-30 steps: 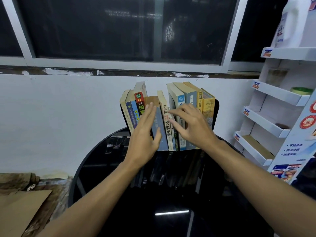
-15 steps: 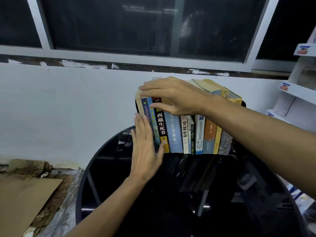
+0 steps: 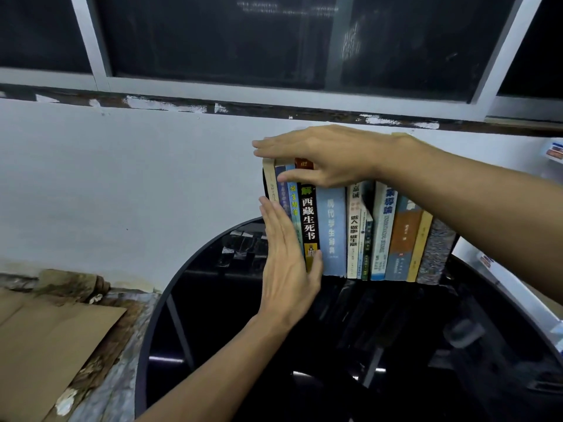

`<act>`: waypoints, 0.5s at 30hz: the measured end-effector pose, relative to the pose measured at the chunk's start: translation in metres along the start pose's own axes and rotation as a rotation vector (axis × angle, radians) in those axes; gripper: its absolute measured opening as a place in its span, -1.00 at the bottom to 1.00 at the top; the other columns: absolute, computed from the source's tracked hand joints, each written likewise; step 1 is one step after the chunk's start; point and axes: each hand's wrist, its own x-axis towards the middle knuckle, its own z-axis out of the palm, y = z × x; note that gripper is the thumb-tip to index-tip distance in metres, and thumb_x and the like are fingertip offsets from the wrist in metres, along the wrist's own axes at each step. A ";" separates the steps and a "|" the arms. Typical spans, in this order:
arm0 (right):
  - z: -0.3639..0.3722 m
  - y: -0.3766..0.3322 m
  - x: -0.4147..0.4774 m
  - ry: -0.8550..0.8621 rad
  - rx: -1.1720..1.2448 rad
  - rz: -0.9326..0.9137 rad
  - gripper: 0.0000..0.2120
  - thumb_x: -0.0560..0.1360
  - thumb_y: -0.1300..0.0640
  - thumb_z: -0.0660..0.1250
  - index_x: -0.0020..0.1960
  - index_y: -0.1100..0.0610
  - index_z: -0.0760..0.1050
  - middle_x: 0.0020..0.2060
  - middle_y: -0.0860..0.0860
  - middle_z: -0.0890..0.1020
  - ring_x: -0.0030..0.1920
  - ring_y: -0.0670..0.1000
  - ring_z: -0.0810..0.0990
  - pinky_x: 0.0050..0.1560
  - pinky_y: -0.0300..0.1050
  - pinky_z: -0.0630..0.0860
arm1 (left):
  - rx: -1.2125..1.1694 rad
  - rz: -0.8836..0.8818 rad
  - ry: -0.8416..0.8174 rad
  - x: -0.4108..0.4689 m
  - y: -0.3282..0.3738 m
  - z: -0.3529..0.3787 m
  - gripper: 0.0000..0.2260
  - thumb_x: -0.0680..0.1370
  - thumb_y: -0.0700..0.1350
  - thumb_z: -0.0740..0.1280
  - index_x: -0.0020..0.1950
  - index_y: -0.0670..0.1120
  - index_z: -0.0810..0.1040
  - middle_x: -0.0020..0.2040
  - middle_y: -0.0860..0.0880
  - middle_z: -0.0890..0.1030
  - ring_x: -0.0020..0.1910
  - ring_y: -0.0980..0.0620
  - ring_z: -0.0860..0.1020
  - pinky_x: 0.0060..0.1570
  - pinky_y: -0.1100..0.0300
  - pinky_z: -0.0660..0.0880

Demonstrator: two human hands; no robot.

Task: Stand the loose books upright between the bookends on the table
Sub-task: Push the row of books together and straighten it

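Observation:
A row of several books (image 3: 332, 233) stands upright, spines toward me, on a round black glass table (image 3: 170, 287). A black bookend (image 3: 264, 187) shows as a thin edge at the row's left end; the right end stops at a speckled grey book (image 3: 434, 254). My left hand (image 3: 289, 263) lies flat with fingers together against the spines of the leftmost books. My right hand (image 3: 326, 156) rests over the tops of the left-hand books, fingers stretched out, thumb across the spines. Neither hand holds anything. The right forearm hides the tops of the right-hand books.
A white wall and a dark window are right behind the books. Brown cardboard (image 3: 45, 345) lies on a worn surface at lower left. A white display shelf (image 3: 553, 152) shows at the right edge. Bare black tabletop lies in front of the row.
My right hand has risen from the spines to the tops of the books. The leaning books now stand straight and close together. My left hand has shifted to the row's left end.

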 end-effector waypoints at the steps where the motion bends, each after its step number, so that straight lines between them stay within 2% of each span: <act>1: 0.001 0.001 -0.002 -0.004 0.005 0.002 -0.47 0.66 -0.13 0.16 0.58 0.00 0.24 0.57 -0.15 0.24 0.55 -0.11 0.22 0.54 -0.01 0.21 | 0.006 0.000 -0.001 0.000 0.000 0.002 -0.04 0.59 -0.12 0.37 0.60 -0.11 -0.39 0.58 0.02 -0.46 0.60 0.00 -0.34 0.40 -0.19 0.41; 4: 0.003 0.006 -0.011 0.009 0.017 -0.003 -0.50 0.67 -0.07 0.17 0.57 0.03 0.28 0.56 -0.10 0.27 0.55 -0.10 0.23 0.56 -0.07 0.17 | 0.041 0.002 -0.002 0.002 0.001 0.008 -0.03 0.59 -0.07 0.39 0.60 -0.11 -0.39 0.58 0.00 -0.46 0.60 -0.02 -0.34 0.30 -0.27 0.48; 6: 0.005 0.008 -0.016 0.037 0.026 -0.004 -0.51 0.66 -0.02 0.20 0.56 0.07 0.31 0.55 -0.06 0.31 0.54 -0.08 0.25 0.55 -0.12 0.17 | 0.078 0.010 0.005 0.003 0.002 0.013 -0.03 0.59 -0.03 0.39 0.60 -0.14 -0.37 0.59 -0.05 -0.45 0.60 -0.04 -0.35 0.33 -0.26 0.46; 11: 0.008 0.011 -0.025 0.103 0.027 -0.028 -0.55 0.64 0.02 0.28 0.48 0.14 0.42 0.45 0.03 0.47 0.47 0.01 0.40 0.48 0.00 0.32 | 0.201 -0.002 0.010 0.005 0.007 0.025 -0.05 0.60 0.07 0.36 0.60 -0.25 -0.32 0.59 -0.19 -0.41 0.59 -0.11 -0.36 0.56 -0.19 0.10; 13: 0.009 0.011 -0.028 0.140 0.022 -0.045 -0.58 0.63 0.04 0.31 0.44 0.16 0.47 0.38 0.06 0.54 0.39 0.05 0.49 0.39 0.06 0.41 | 0.224 -0.014 0.010 0.005 0.008 0.029 -0.06 0.61 0.09 0.33 0.59 -0.26 -0.32 0.59 -0.21 -0.41 0.59 -0.12 -0.37 0.59 -0.17 -0.04; 15: 0.010 0.011 -0.031 0.160 0.030 -0.041 -0.59 0.62 0.05 0.34 0.42 0.16 0.49 0.33 0.06 0.58 0.32 0.05 0.54 0.32 0.05 0.46 | 0.223 -0.020 0.013 0.005 0.008 0.032 -0.09 0.63 0.09 0.30 0.59 -0.26 -0.33 0.58 -0.21 -0.41 0.59 -0.13 -0.38 0.59 -0.17 -0.08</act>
